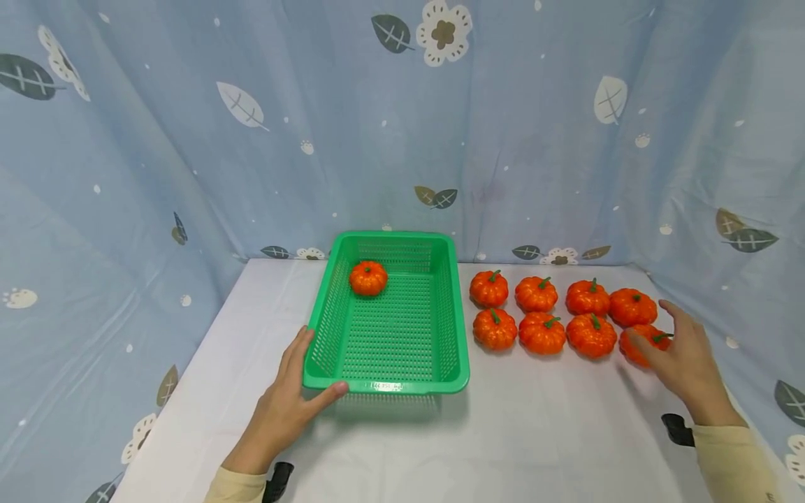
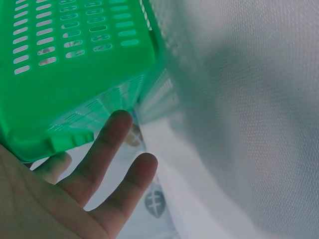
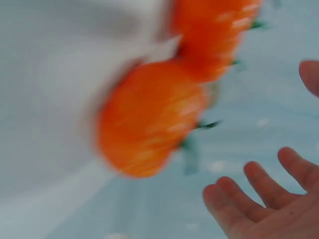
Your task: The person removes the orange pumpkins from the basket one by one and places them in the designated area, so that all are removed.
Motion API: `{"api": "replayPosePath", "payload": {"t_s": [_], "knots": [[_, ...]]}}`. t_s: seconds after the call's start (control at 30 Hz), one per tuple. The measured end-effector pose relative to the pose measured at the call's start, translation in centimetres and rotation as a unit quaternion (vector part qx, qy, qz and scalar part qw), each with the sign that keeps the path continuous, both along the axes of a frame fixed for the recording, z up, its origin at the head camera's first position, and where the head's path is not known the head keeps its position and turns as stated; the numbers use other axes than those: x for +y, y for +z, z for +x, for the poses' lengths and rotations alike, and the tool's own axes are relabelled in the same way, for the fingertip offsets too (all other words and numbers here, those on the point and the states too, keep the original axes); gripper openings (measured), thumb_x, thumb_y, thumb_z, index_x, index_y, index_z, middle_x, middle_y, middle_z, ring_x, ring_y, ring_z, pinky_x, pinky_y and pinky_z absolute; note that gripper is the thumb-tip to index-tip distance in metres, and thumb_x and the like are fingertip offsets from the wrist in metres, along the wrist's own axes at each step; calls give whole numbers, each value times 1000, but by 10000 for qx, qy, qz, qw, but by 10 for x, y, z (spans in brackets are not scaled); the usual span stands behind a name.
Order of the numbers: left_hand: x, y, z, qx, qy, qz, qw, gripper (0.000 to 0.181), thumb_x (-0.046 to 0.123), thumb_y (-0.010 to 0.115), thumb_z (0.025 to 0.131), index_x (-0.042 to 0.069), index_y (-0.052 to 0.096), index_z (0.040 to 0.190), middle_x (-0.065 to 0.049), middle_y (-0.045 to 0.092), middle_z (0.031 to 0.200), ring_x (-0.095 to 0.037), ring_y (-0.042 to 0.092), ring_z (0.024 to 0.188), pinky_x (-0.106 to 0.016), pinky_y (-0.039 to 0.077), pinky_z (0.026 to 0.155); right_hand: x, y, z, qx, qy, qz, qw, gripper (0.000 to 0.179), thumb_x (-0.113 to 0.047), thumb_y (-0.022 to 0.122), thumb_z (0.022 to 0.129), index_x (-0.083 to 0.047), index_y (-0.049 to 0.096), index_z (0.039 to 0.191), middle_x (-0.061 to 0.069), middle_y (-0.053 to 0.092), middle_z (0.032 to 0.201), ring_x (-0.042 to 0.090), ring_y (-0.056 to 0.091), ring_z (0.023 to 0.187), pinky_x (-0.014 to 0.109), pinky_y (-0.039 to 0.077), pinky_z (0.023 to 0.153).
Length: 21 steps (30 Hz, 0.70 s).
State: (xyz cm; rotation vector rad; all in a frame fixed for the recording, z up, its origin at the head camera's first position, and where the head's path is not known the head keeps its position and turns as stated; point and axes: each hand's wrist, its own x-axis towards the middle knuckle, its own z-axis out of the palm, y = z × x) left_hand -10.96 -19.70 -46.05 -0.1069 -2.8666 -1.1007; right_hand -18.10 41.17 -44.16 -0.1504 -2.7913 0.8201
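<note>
My left hand (image 1: 279, 412) rests at the near left corner of a green plastic basket (image 1: 390, 335), its thumb on the front rim and its fingers spread along the left side. In the left wrist view the fingers (image 2: 102, 154) are extended beside the perforated wall. One small orange pumpkin (image 1: 368, 279) sits inside, toward the back left. Over the nearest, rightmost pumpkin (image 1: 649, 335) of the group hovers my right hand (image 1: 692, 363), thumb and fingers spread wide. A gap separates that hand from the blurred pumpkin (image 3: 149, 119) in the right wrist view.
Several more pumpkins with green stems stand in two rows right of the basket, including the front-left one (image 1: 495, 330) and the back-right one (image 1: 632, 307). A white cloth (image 1: 534, 426) covers the table. A blue patterned curtain (image 1: 352, 140) hangs behind and along both sides.
</note>
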Motion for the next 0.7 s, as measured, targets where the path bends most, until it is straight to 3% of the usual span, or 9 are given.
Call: {"api": "replayPosePath", "payload": {"t_s": [0.17,0.3,0.5,0.7], "knots": [[1,-1,0,-29,-6,9,10000,103,59,70,90,34,4,163,7,3,169,-41,33,144,-71,42,94,-42,31,1,908,355,-169,9951,78,-23,70,97,5,27,156,38,31,151,60,30,133,75,23,106],[0,-1,0,19,-16,-22,10000,102,60,70,90,33,4,164,3,5,170,-41,35,143,-70,42,93,-77,45,0,1122,767,-329,9902,74,-20,71,96,-3,32,157,31,35,152,55,34,133,76,28,103],[0,0,1,6,-14,-8,10000,102,60,69,90,32,4,164,3,6,170,-41,35,143,-70,42,93,-126,50,-3,1264,1678,-421,9768,68,-20,76,93,-7,44,150,19,45,149,41,43,130,67,39,99],[0,0,1,-12,-16,-1,10000,102,59,70,90,33,4,164,4,4,169,-41,34,144,-70,42,93,-170,48,-10,1371,2373,-346,9611,66,-20,77,92,-11,45,150,9,47,149,32,45,135,61,41,104]]}}
